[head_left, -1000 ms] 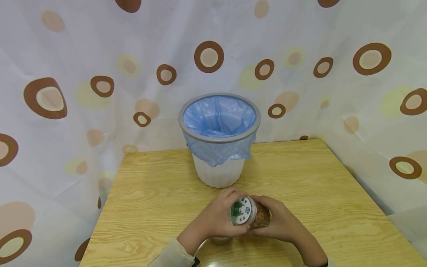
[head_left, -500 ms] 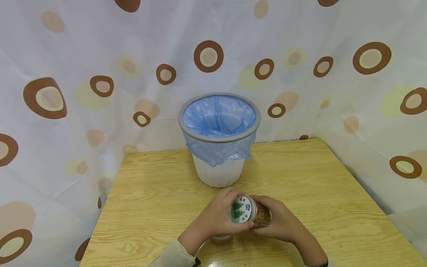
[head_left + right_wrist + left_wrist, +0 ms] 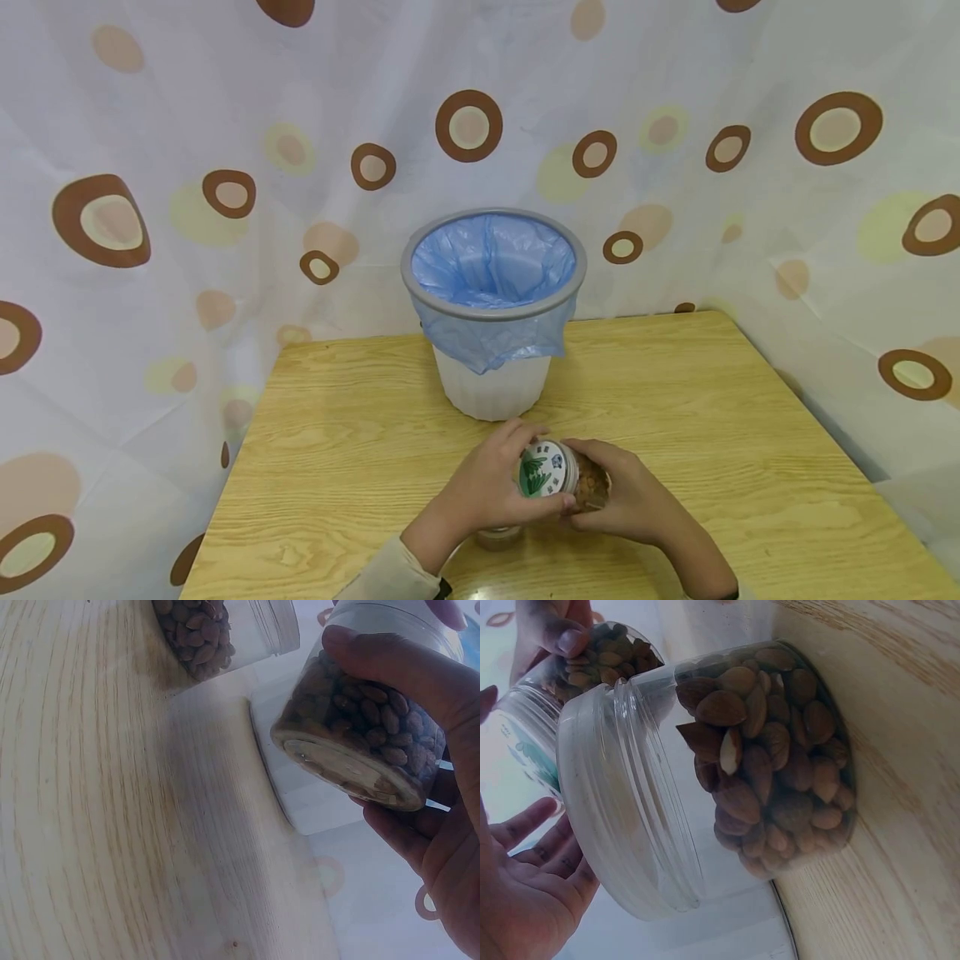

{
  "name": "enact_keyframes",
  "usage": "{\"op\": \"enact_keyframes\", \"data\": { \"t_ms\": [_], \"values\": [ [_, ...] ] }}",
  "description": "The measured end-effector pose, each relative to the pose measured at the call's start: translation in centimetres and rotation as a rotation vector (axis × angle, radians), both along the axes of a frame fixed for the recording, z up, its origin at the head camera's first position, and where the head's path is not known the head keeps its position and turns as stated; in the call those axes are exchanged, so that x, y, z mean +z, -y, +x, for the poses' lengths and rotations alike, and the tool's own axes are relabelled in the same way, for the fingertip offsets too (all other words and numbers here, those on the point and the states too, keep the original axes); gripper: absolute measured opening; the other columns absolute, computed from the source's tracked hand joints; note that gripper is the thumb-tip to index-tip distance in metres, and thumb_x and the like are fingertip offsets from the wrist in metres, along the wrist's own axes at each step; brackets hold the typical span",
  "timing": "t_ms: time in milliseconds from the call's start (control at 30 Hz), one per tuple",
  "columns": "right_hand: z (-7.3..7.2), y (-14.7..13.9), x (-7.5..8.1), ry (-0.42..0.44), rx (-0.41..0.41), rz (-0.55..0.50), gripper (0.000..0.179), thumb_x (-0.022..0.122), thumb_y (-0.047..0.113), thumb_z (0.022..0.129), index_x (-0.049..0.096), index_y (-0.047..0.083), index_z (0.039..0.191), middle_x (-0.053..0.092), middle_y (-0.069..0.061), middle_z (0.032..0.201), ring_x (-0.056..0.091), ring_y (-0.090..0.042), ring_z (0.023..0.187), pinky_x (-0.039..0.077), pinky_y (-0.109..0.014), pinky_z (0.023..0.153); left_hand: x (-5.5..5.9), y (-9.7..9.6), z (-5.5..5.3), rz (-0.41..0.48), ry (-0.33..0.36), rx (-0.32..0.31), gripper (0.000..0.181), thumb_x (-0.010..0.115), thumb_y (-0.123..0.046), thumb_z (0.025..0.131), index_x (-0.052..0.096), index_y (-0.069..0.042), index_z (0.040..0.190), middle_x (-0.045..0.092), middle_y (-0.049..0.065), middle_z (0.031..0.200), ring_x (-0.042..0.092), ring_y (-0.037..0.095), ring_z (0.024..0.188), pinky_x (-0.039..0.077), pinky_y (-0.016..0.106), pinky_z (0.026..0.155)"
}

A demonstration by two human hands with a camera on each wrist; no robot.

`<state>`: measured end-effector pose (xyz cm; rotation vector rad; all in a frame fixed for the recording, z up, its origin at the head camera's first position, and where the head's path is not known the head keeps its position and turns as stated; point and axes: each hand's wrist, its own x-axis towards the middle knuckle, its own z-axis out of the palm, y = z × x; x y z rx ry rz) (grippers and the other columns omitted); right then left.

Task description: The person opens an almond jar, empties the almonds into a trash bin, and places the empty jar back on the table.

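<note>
A clear jar of almonds (image 3: 386, 712) lies tilted in my right hand (image 3: 637, 500), whose fingers and thumb grip its body near the base. My left hand (image 3: 491, 483) holds the round lid (image 3: 542, 470), white with a green leaf print, thumb in front and fingers behind. Beneath my left wrist a second clear jar (image 3: 765, 757) stands on the table, about half full of almonds and capped with a translucent lid (image 3: 607, 810); the head view shows little of it. Part of the held jar's body is covered by my right hand.
Behind the hands stands a white bin (image 3: 491, 392) with a grey rim (image 3: 493, 314) and a blue bag liner (image 3: 495, 258). A wood-grain table (image 3: 345, 433) carries everything. A patterned curtain (image 3: 300, 100) hangs close behind and beside it.
The lid has turned slightly counterclockwise under my left hand, its thumb shifting right and its fingers left. My right hand and the jar keep their place.
</note>
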<state>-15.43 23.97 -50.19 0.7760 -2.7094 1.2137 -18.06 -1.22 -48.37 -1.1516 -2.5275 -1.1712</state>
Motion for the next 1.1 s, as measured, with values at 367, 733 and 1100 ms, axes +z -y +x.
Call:
{"op": "enact_keyframes", "data": {
  "t_ms": [367,733,1100],
  "values": [
    [0.12,0.02,-0.01,0.002,0.005,-0.009,0.088,0.101,0.038,0.070,0.061,0.021,0.146,0.068,0.011,0.136,0.067,-0.007,0.118,0.060,-0.033,0.097,-0.01,-0.10,0.05,-0.026,-0.050,0.016,0.081,0.080,-0.068,0.084,0.058,-0.022,0.147,0.062,-0.007,0.135,0.063,0.006,0.114,0.057,0.024,0.093],
    [0.06,-0.16,0.23,-0.022,0.042,-0.023,0.092,0.100,0.047,0.070,0.058,0.023,0.149,0.068,0.011,0.136,0.067,-0.007,0.119,0.060,-0.033,0.098,0.33,0.15,-0.22,-0.011,-0.042,-0.203,0.088,0.087,-0.039,0.082,0.048,-0.020,0.158,0.048,-0.001,0.152,0.056,0.011,0.131,0.052,0.030,0.110],
    [-0.03,-0.03,0.27,-0.029,0.032,-0.016,0.094,0.100,0.049,0.069,0.059,0.023,0.150,0.068,0.012,0.138,0.067,-0.008,0.122,0.059,-0.033,0.101,0.33,0.18,-0.22,-0.021,-0.013,-0.196,0.077,0.084,-0.035,0.088,0.050,-0.017,0.154,0.054,-0.003,0.148,0.057,0.008,0.129,0.053,0.025,0.107]
  ]
}}
